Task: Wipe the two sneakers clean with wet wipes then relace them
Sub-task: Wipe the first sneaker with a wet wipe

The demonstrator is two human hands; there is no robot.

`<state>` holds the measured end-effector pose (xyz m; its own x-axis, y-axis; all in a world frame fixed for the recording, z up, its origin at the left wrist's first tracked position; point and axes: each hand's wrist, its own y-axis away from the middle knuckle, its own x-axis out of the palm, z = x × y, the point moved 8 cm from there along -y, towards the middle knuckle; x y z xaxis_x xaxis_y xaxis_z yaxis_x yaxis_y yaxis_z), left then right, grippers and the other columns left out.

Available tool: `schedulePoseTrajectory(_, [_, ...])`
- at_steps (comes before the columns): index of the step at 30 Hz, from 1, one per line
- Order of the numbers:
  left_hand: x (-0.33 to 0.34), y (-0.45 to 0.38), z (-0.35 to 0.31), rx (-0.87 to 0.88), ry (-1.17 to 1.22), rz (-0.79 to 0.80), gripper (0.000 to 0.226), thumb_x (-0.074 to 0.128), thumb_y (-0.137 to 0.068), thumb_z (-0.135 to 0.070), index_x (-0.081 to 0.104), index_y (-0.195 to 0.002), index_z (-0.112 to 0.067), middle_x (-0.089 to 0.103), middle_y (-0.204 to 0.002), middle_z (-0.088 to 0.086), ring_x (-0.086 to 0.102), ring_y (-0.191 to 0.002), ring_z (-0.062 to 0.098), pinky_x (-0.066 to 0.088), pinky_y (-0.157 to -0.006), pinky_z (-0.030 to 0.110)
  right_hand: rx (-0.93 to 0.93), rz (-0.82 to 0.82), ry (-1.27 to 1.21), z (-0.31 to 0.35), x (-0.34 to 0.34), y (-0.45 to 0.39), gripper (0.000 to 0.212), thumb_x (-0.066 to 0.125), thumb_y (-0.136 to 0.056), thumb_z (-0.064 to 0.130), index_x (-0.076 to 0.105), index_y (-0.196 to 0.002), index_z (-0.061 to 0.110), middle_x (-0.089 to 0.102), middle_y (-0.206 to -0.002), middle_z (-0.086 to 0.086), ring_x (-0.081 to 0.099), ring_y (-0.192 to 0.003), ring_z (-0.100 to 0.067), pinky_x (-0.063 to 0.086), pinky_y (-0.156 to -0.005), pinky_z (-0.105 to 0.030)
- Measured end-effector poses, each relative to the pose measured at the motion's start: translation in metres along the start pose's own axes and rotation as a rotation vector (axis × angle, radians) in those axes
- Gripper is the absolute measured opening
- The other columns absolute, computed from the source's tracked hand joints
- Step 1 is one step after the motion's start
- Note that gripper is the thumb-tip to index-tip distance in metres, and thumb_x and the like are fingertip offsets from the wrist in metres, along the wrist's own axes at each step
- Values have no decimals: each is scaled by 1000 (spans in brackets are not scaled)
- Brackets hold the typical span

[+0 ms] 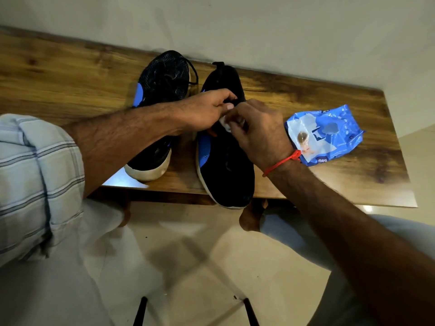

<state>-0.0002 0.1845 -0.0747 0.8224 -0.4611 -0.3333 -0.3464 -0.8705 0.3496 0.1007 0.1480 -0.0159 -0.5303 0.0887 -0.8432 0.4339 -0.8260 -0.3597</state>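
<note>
Two black sneakers with blue side panels and white soles lie on a wooden table (70, 74). The left sneaker (162, 85) has a black lace trailing off its far end. Over the middle of the right sneaker (226, 165), my left hand (204, 111) and my right hand (256, 130) meet. Both have curled fingers around a small white wipe (224, 122) and the shoe's lace area. What exactly each finger pinches is hidden. A red thread circles my right wrist.
A blue pack of wet wipes (324, 135) lies on the table to the right of the shoes. The table's near edge runs just below the sneaker toes, and the right toe overhangs it. Tiled floor, bare feet and black chair legs show below.
</note>
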Motion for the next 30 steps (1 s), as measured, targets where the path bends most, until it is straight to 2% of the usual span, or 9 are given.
schedulePoseTrajectory(5, [4,-3,3,-20,-27,4,31,42,-110,-21,50,-140,-24,65,-121,3,64,-111,16,63,-71,29,106,370,172,-14,17,21,11,66,-80,6,72,-89,7,67,-92,-18,63,-88,-38,48,-77,-39])
schedulePoseTrajectory(10, [1,0,0,-12,-15,-3,28,40,-110,-21,51,-136,-22,66,-118,1,66,-106,13,61,-66,22,116,869,245,-9,30,45,10,64,-90,21,72,-87,16,67,-97,-6,59,-94,-22,54,-85,-38])
schedulePoseTrajectory(12, [1,0,1,-8,-27,-6,29,40,-110,-22,51,-137,-22,66,-117,0,66,-105,12,61,-66,23,96,831,170,-5,20,38,9,67,-89,22,76,-87,18,69,-90,-1,60,-86,-16,52,-83,-34])
schedulePoseTrajectory(15, [-2,-1,0,4,-69,-21,29,41,-110,-24,54,-136,-23,67,-116,1,67,-106,16,62,-79,34,159,464,-15,-1,0,15,8,69,-85,13,75,-88,16,69,-81,2,56,-75,-11,37,-73,-18])
schedulePoseTrajectory(18, [0,-3,0,6,-89,-19,30,42,-110,-23,53,-137,-22,68,-113,1,68,-104,18,61,-85,40,97,258,96,3,7,12,9,68,-79,5,73,-86,8,67,-87,-13,62,-80,-28,40,-72,-25])
schedulePoseTrajectory(20, [3,-4,1,1,-94,-17,32,42,-110,-23,49,-141,-23,65,-117,1,67,-104,16,63,-74,34,136,329,164,-1,21,23,10,64,-84,8,71,-90,4,63,-93,-18,63,-86,-36,48,-73,-38])
schedulePoseTrajectory(26, [1,-4,4,-12,-77,-21,35,41,-110,-25,46,-144,-22,62,-124,11,65,-111,25,63,-68,28,228,812,141,-3,34,53,17,63,-91,25,65,-77,15,64,-84,-7,63,-87,-25,51,-76,-31])
schedulePoseTrajectory(28, [1,-4,3,-10,-80,-24,34,41,-110,-26,47,-143,-23,61,-124,8,64,-112,24,63,-70,30,230,698,66,1,17,38,13,68,-90,24,75,-83,16,67,-79,3,62,-81,-16,42,-76,-20])
schedulePoseTrajectory(30, [0,-4,3,-8,-84,-33,33,41,-110,-26,48,-142,-23,60,-122,4,65,-109,20,64,-71,31,262,422,50,-2,-5,19,9,68,-88,17,77,-87,15,70,-81,2,63,-82,-17,35,-74,-19])
